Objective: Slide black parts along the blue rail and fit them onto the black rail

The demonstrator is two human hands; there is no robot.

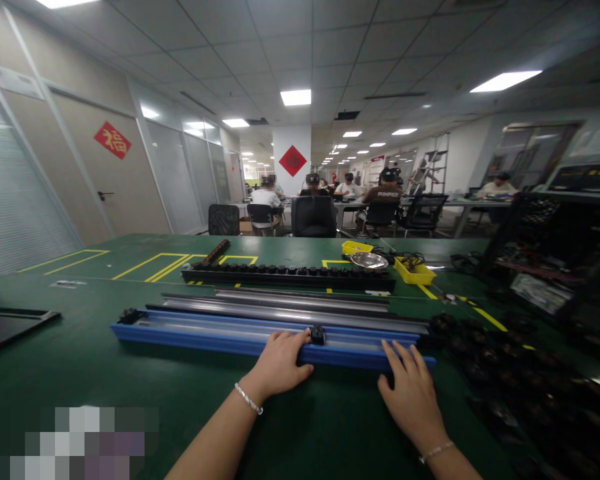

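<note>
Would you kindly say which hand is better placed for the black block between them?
Probably the left hand: it lies beside the black block, while the right hand rests farther along the blue rail.

One wide view looks from the wearer's head, facing forward and slightly down along a room, across a green tabletop marked with yellow tape (205,393). The bare left hand (280,363) and bare right hand (411,395) reach in from the bottom edge, close to the camera, with a long blue channel-shaped rail (195,340) crossing mid-view. Above, a grey panelled ceiling (220,53) fills the top.
</note>
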